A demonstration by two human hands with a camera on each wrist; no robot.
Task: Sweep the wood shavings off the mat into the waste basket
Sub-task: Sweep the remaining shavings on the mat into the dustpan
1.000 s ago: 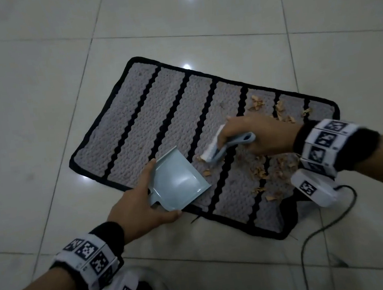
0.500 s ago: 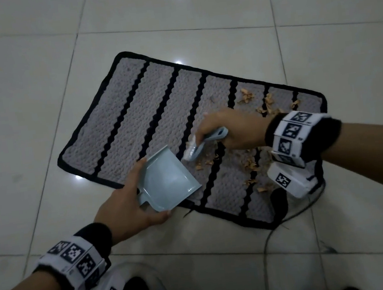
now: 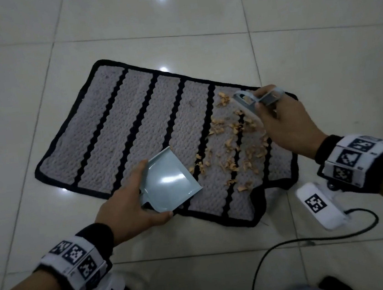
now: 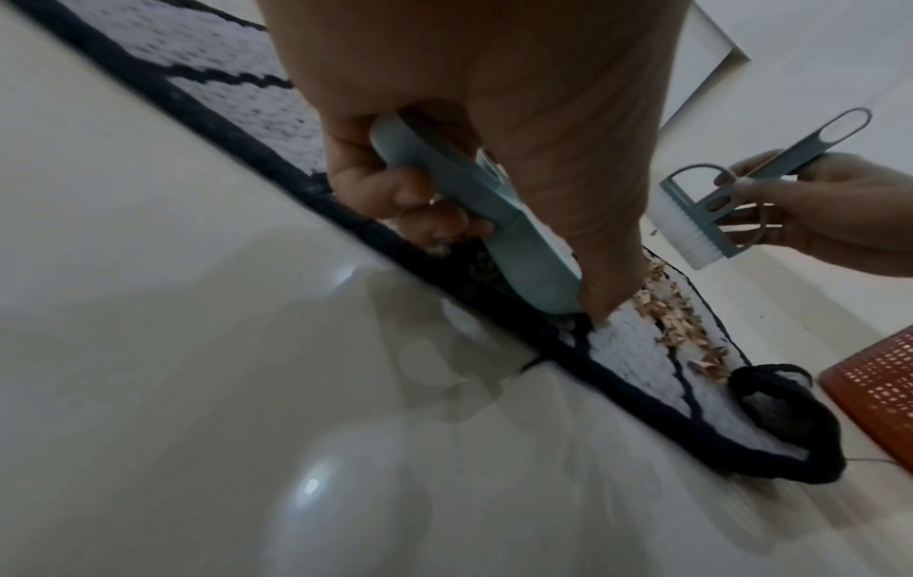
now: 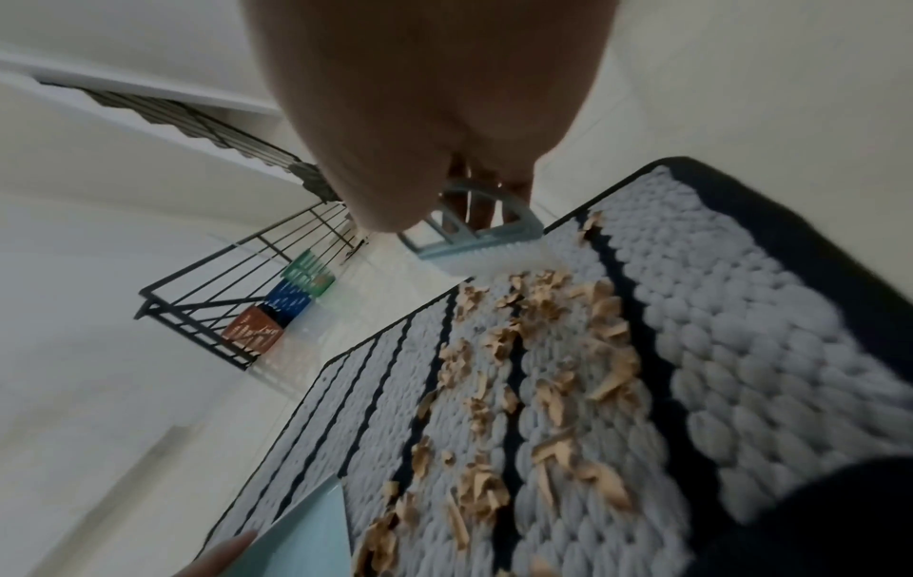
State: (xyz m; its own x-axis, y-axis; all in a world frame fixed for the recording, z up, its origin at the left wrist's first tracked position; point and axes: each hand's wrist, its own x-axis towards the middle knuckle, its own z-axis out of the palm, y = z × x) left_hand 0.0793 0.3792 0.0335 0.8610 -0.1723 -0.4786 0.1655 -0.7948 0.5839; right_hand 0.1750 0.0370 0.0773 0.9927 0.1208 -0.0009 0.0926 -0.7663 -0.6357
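Note:
A grey mat (image 3: 122, 129) with black stripes lies on the tiled floor. Wood shavings (image 3: 233, 144) are scattered over its right part. My left hand (image 3: 148, 195) grips the handle of a pale blue dustpan (image 3: 171, 183), whose mouth rests on the mat's near edge and faces the shavings. In the left wrist view my fingers curl round the dustpan handle (image 4: 474, 218). My right hand (image 3: 261, 100) holds a small blue brush (image 3: 245, 100) by its handle at the mat's far right edge. Its white bristles (image 5: 489, 261) point down just beyond the shavings (image 5: 543, 351).
An orange mesh waste basket (image 4: 879, 394) stands on the floor just past the mat's right end. The mat's near right corner (image 3: 258, 199) is rumpled. A black cable (image 3: 281, 251) trails over the tiles near me. A black rack with coloured boxes (image 5: 277, 308) stands far off.
My right hand has carried the brush from beside the dustpan's mouth back to the mat's far right edge. The left hand still holds the dustpan at the near edge.

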